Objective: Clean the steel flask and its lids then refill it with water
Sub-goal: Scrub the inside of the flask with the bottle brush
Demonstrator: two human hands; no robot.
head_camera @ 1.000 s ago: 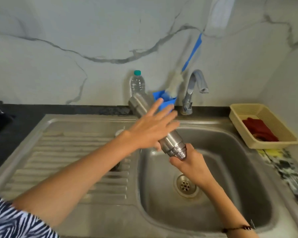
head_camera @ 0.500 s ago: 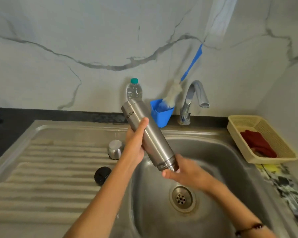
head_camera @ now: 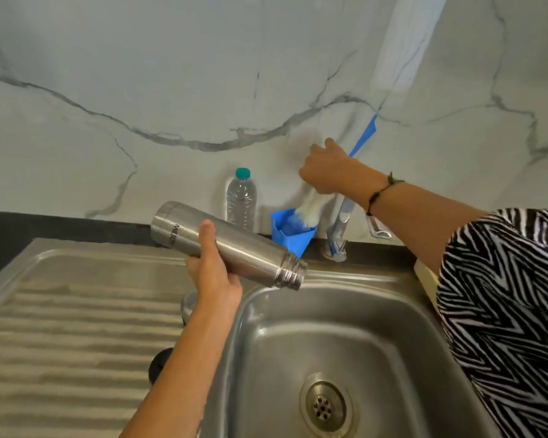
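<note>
The steel flask (head_camera: 227, 245) lay tilted in the person's left hand (head_camera: 214, 273), whose fingers and thumb were wrapped round its body; its open threaded mouth pointed down toward the sink (head_camera: 345, 327), just over the basin's rim. Both lids were already off: a steel cap (head_camera: 189, 306) and a black lid (head_camera: 159, 363) sat on the draining board (head_camera: 76, 311), each half hidden behind the left forearm. The right hand (head_camera: 328, 169) had closed round the handle of the blue bottle brush (head_camera: 364, 134), whose bristles were in the blue holder (head_camera: 293, 233) beside the tap (head_camera: 340, 235). So the work looked barely under way (opening done, scrubbing not yet begun). No water ran from the tap. Left to do, by this reading: brushing the flask's inside, washing both lids, rinsing, and refilling.
</note>
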